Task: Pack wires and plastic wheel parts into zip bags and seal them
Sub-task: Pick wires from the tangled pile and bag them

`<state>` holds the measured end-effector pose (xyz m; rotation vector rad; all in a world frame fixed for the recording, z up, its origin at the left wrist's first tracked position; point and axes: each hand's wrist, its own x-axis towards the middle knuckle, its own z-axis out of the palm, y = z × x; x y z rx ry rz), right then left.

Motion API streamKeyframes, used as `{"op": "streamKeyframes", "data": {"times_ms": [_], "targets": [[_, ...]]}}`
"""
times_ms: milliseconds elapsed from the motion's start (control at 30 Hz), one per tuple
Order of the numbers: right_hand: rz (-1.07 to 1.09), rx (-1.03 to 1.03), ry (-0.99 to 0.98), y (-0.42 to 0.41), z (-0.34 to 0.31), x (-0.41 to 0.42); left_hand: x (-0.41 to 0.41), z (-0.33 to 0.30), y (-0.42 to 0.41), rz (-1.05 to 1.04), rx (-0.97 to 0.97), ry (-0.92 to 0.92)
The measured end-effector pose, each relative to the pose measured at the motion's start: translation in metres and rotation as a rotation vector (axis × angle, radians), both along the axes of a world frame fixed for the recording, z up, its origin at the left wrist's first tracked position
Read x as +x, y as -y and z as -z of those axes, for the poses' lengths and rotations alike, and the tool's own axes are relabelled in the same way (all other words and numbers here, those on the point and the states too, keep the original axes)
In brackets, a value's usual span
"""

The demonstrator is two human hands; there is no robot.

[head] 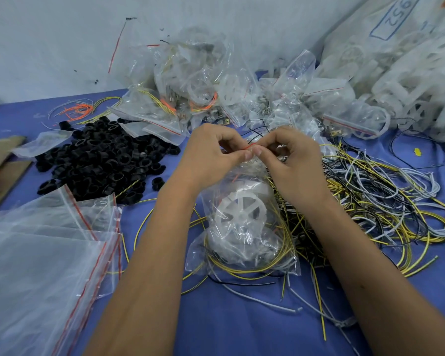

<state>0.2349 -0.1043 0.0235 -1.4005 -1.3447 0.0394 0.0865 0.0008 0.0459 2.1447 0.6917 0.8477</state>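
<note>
**Both hands pinching the top of a filled zip bag**

Head view: left hand [211, 152] and right hand [290, 155] meet at the centre, above a blue worktop [242, 325]. Fingers of both hands are curled, thumb and forefinger tips pressed together on the red-lined top edge of a clear zip bag [242, 227]. The two pinches sit just beside each other, thumbs nearly touching. Can't tell if the seal is fully closed.

The bag hangs down from the hands, its bottom resting on the worktop. Inside: a white plastic wheel [238, 211] with spokes, and yellow wires curled along the bottom.

Right of the bag, touching it: a loose tangle of yellow, black and white wires [375, 201] spread over the worktop. A few stray wires lie in front of the bag.

Left: a heap of black plastic rings [100, 158]. Near left corner: a stack of empty zip bags [41, 253] with red seal lines, lying flat. Far left edge: a piece of cardboard [0, 170].

Behind the hands: a pile of filled bags [185, 91] against the wall. Far right: a big clear sack of white wheel parts [409, 73]. A small bunch of orange wires [77, 110] lies behind the black rings.
</note>
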Motion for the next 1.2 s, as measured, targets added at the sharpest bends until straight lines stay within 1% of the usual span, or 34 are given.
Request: {"op": "streamKeyframes", "data": {"times_ms": [133,300,633,800,967,1200], "targets": [[0.008,0.008,-0.014,0.000,0.000,0.001,-0.003,0.004,-0.002,-0.054,-0.032,0.000],[0.004,-0.024,-0.057,0.000,0.001,0.001,-0.001,0.002,-0.001,-0.018,-0.010,-0.031],[0.011,-0.061,-0.129,-0.001,0.003,0.002,-0.004,0.003,0.001,-0.029,-0.016,-0.032],[0.048,-0.069,-0.157,-0.001,0.003,0.004,-0.006,0.005,-0.002,-0.079,-0.058,0.000],[0.047,-0.088,-0.146,-0.001,0.005,0.004,-0.008,0.006,-0.005,-0.052,-0.050,-0.073],[0.067,-0.099,-0.193,0.000,0.001,0.005,-0.012,0.007,-0.010,-0.067,-0.042,-0.053]]}}
